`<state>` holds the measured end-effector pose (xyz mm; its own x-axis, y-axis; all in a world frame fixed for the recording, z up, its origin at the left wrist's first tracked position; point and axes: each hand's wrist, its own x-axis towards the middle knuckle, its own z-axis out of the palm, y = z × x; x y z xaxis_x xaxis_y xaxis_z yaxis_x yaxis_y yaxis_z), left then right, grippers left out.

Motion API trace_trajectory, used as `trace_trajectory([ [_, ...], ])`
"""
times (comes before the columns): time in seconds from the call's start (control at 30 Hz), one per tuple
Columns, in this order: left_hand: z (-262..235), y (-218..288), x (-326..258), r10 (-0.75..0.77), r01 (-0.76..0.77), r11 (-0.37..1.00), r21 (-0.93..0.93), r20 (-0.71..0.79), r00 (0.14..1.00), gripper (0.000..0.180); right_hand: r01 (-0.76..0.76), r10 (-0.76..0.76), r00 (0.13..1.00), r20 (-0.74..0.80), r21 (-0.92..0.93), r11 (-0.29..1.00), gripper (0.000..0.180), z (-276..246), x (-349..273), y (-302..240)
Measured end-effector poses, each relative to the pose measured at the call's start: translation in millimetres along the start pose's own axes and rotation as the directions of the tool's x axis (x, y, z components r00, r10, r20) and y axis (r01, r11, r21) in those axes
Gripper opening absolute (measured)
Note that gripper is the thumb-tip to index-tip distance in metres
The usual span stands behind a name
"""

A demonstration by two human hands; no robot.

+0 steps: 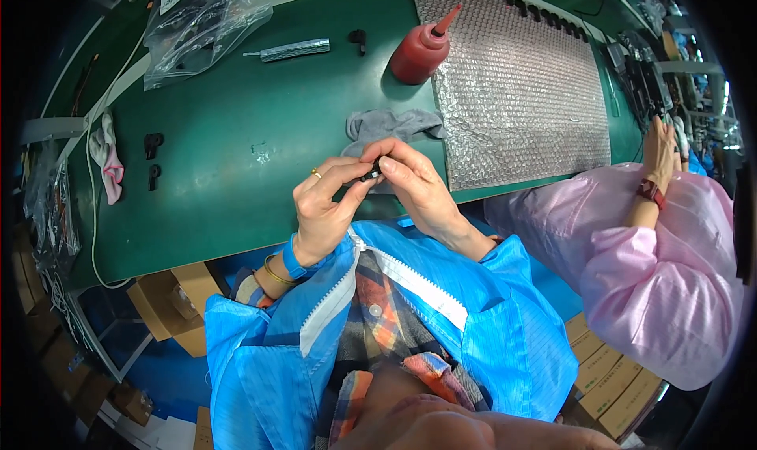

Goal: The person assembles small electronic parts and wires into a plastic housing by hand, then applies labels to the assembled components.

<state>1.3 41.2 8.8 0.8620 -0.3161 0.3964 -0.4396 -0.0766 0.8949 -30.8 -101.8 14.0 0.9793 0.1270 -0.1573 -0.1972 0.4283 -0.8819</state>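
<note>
A small black part with a light patch is pinched between my two hands, above the near side of the green table. My left hand grips it from the left with thumb and fingers. From the right, my right hand closes on it with thumb and forefinger. The fingers cover much of the part, so its exact kind cannot be made out. Just beyond my hands lies a crumpled grey cloth.
A red squeeze bottle stands beside a bubble-wrap sheet. A silver-handled tool, small black parts and a plastic bag lie on the table. At right sits a co-worker in a pink smock.
</note>
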Motion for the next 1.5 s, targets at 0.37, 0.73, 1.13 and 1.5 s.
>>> trace_trajectory([
  [0.37, 3.9, -4.9, -6.0, 0.08, -0.082, 0.993, 0.088, 0.019, 0.997, 0.025, 0.006, -0.005, 1.0, -0.01, 0.011, 1.0, 0.019, 0.9, -1.6, 10.3],
  [0.73, -2.9, -3.0, 0.5, -0.106, 0.107, 0.989, -0.101, 0.023, 0.994, 0.02, 0.07, -0.08, 0.996, -0.046, -0.194, 0.979, 0.026, -0.3, -7.5, 8.1],
  [1.13, -11.1, -9.2, -17.8, -0.455, 0.446, 0.739, -0.506, 0.114, 0.883, 0.019, 0.09, -0.18, 0.981, -0.077, -0.642, 0.762, 0.024, -15.5, -18.9, 32.7],
  [1.5, -19.0, -19.6, -20.2, -0.453, 0.469, 0.77, -0.433, 0.148, 0.879, 0.021, 0.285, -0.312, 0.945, 0.099, -0.718, 0.635, 0.021, -12.0, -8.2, 20.2],
])
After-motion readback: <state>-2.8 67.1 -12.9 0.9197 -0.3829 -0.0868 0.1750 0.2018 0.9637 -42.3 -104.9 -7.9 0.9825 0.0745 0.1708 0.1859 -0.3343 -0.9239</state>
